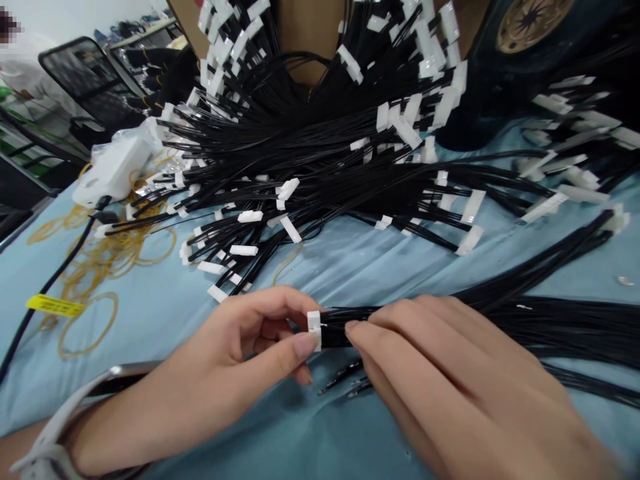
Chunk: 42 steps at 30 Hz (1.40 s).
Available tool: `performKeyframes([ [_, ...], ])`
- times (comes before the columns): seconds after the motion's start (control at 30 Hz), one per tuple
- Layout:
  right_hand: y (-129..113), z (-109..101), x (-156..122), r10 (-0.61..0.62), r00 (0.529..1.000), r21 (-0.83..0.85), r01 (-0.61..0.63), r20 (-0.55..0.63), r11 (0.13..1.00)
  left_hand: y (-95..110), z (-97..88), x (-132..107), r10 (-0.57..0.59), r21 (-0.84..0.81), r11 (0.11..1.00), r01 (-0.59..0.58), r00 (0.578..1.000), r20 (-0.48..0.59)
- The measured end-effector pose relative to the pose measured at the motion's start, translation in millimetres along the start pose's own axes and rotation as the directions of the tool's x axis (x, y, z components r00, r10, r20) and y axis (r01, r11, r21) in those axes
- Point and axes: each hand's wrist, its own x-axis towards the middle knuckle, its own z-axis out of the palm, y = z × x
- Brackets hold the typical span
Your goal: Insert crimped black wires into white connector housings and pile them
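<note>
A small white plastic connector [314,331] is pinched between the thumb and fingers of my left hand [250,347]. Black wires [340,317] run rightward from it, at least one seemingly entering its side. My right hand [445,373] closes over these wires just right of the connector, thumb and index finger pressed on them. Below the right fingertips, several loose wire ends [345,380] with small metal tips stick out. The rest of the black wire bundle [560,327] stretches off to the right edge, partly covered by my right hand.
A large pile of black cables [300,147] with white connectors lies ahead, before a cardboard box [305,40]. Yellow rubber bands [110,253], a white power strip [115,170] and a yellow-tagged black cord [55,305] lie left. More cables [575,160] sit at right on the blue cloth [240,433].
</note>
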Motion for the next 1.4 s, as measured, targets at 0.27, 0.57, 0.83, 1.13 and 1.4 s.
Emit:
performKeyframes([
  [0.27, 1.7, -5.0, 5.6, 0.033, 0.996, 0.051, -0.03, -0.079, 0.998, 0.4, 0.5, -1.4, -0.012, 0.043, 0.999, 0.012, 1.0, 0.01],
  [0.57, 0.8, -6.5, 13.4, 0.053, 0.984, 0.072, -0.042, -0.167, 0.997, -0.9, -0.7, -0.3, -0.01, 0.054, 0.999, 0.01, 1.0, -0.002],
  [0.83, 5.6, -0.4, 11.6, 0.036, 0.997, 0.167, -0.024, -0.071, 0.986, 3.2, 1.9, 0.5, -0.007, 0.002, 1.0, 0.007, 1.0, 0.003],
  [1.13, 3.8, -7.5, 15.5, -0.028, 0.983, 0.091, 0.045, -0.183, 0.995, -3.4, 2.9, 2.3, 0.086, -0.015, 0.996, -0.086, 0.996, 0.03],
  [1.4, 1.3, -15.4, 13.6, -0.237, 0.959, 0.001, 0.24, -0.153, 0.971, 1.1, 0.5, -2.2, 0.116, -0.232, 0.966, -0.117, 0.993, -0.02],
])
